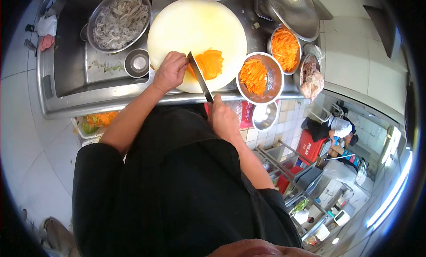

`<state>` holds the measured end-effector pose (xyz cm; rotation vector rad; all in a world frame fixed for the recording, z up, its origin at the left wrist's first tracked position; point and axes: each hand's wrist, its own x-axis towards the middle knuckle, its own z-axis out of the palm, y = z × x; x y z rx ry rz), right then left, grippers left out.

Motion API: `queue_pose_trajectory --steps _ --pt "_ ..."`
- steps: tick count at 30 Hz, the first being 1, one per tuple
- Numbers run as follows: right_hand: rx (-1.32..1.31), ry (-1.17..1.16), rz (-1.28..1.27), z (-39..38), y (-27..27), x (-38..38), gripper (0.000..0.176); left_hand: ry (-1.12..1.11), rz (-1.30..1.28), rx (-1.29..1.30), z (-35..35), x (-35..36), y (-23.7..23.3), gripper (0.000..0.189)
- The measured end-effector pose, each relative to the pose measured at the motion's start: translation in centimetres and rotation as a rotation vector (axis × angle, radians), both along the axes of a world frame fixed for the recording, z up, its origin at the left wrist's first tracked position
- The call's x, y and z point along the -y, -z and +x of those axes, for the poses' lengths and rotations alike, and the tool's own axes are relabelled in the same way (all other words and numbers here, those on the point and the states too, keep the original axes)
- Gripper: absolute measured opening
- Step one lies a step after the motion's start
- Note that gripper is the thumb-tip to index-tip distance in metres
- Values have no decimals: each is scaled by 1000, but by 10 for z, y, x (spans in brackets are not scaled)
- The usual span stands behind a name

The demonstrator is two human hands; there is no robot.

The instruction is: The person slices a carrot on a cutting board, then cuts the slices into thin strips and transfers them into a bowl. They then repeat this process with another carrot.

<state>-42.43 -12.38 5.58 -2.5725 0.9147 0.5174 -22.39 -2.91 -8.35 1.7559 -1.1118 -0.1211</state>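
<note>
black fabric (168, 190) covers the near torso. beyond it, the right hand (223, 119) closes round the handle of a flat metal knife (202, 80); the left hand (171, 71) bends beside the blade, fingers curled, its hold unclear. thin orange slices (211, 63) overlap on the smooth, round, pale board (195, 24).

A commercial kitchen, seemingly: steel sink (66, 57) at ten o'clock, metal shelving (288, 168) and red POLAR cooler (310, 146) around four.
</note>
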Motion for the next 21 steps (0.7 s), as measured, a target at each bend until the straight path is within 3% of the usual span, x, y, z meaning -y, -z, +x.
queue_pose_trajectory --steps 5,16,21 --pt "143 -29 24 25 54 7 17 -8 12 4 2 -1 0 13" --pt "100 -68 9 11 -8 7 18 -32 -3 2 2 -1 2 11" --pt "125 -47 29 0 29 7 20 -48 3 7 4 -3 -1 11"
